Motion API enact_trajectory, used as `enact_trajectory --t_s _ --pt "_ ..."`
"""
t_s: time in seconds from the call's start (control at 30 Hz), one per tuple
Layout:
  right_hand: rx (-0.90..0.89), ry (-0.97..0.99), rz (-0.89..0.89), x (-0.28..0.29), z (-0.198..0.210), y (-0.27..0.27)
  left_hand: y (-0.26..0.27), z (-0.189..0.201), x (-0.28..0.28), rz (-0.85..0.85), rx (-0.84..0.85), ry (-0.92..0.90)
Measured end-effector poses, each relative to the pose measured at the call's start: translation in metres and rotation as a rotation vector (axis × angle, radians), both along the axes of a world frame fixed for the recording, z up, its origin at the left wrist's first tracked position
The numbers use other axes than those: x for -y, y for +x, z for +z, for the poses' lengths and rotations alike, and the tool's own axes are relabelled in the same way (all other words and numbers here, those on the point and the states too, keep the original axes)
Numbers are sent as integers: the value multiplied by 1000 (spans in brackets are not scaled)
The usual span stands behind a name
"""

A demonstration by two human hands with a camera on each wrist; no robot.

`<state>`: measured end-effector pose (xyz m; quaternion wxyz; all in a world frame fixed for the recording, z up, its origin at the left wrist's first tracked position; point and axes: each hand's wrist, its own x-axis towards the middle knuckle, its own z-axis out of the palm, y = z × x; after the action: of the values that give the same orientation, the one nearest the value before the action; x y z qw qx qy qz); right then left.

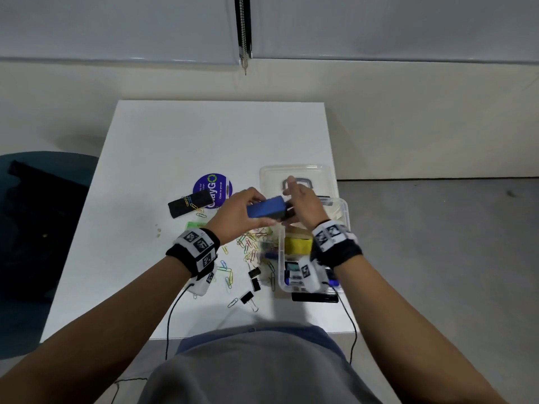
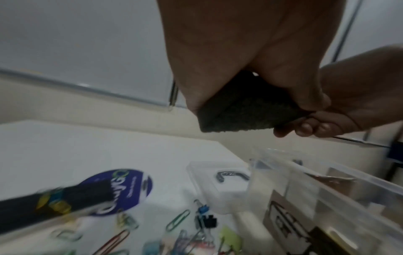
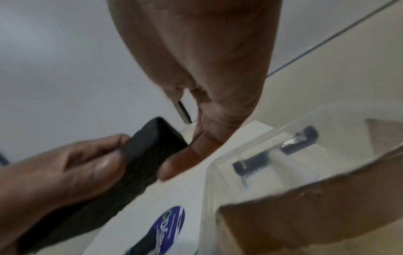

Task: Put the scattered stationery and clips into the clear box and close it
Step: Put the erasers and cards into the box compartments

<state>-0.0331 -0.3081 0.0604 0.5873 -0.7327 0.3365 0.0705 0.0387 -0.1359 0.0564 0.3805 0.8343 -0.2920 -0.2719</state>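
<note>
My left hand [image 1: 248,204] grips a blue eraser [image 1: 267,210] with a dark felt underside [image 2: 235,110], held in the air just left of the clear box [image 1: 280,258]. My right hand [image 1: 296,204] meets the eraser's right end; its thumb presses the end in the right wrist view and its fingertips [image 2: 314,127] curl under the felt. The box stands uncovered at the table's right side, with a yellow block [image 1: 297,244] and other items inside. Its clear lid [image 1: 297,174] lies flat behind it. Coloured paper clips [image 1: 250,243] and black binder clips [image 1: 254,272] lie scattered left of the box.
A black flat item [image 1: 189,204] with paper clips on it lies over a round purple sticker [image 1: 214,186]. A black object [image 1: 315,297] sits at the box's front. The white table [image 1: 204,135] ends just right of the box. A dark chair [image 1: 35,199] stands to the left.
</note>
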Motion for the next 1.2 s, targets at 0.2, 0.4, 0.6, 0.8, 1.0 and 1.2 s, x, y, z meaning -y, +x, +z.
enact_trajectory --t_s 0.2,0.4,0.6,0.8,1.0,1.2 --pt "35 25 76 47 26 -43 -22 3 39 -122 170 -35" --pt "-11 -569 198 70 22 -93 -28 -34 44 24 106 114" --pt "-64 -647 288 50 -2 -107 -34 -51 49 29 -192 205" --pt "-184 -938 435 27 -39 -106 -38 -48 51 60 -281 150" --pt "-313 -921 676 25 -54 -103 -40 -49 48 69 -278 151" --pt "-399 -659 748 32 -52 -82 -39 -49 45 87 -325 111"
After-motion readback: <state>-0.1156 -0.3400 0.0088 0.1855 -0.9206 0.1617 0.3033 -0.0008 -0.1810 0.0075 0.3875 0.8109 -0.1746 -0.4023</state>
